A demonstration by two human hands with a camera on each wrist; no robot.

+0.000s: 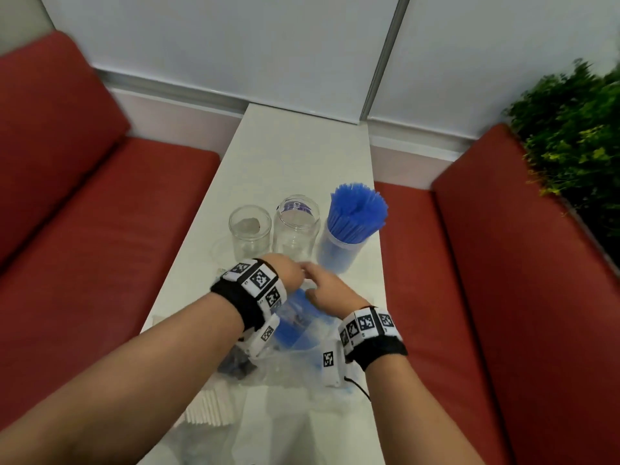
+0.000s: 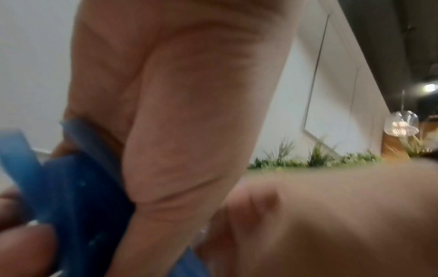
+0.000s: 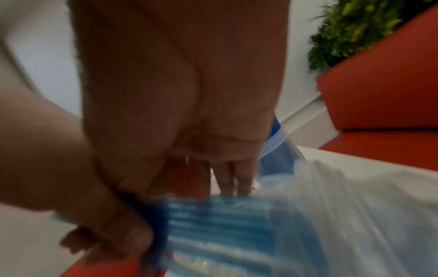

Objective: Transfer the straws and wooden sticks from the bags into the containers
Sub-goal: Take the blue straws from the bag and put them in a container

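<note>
Blue plastic straws [image 3: 213,215] bunched inside clear zip-top plastic bag [image 1: 302,333], held low over white tabletop [image 1: 302,146], just in front of two clear glass jars [image 1: 250,229]. Left hand [image 1: 285,273] curled round the straw ends at the bag's mouth, thumb and fingers pinching them. Right hand [image 1: 330,290] close against it, fingers [image 3: 227,180] side by side, tips at the opening; pinching the film or only touching it, cannot tell.

Risks from here: pulling too fast, dragging the limp bag along and fanning the bundle out across the table. Loosening that pinch mid-lift, shedding strays. Swinging up carelessly, clipping the nearest jar, or the translucent plastic tub [image 1: 339,253] beside them, already packed with upright straws and top-heavy by the look. Probably tips with one knock.
</note>
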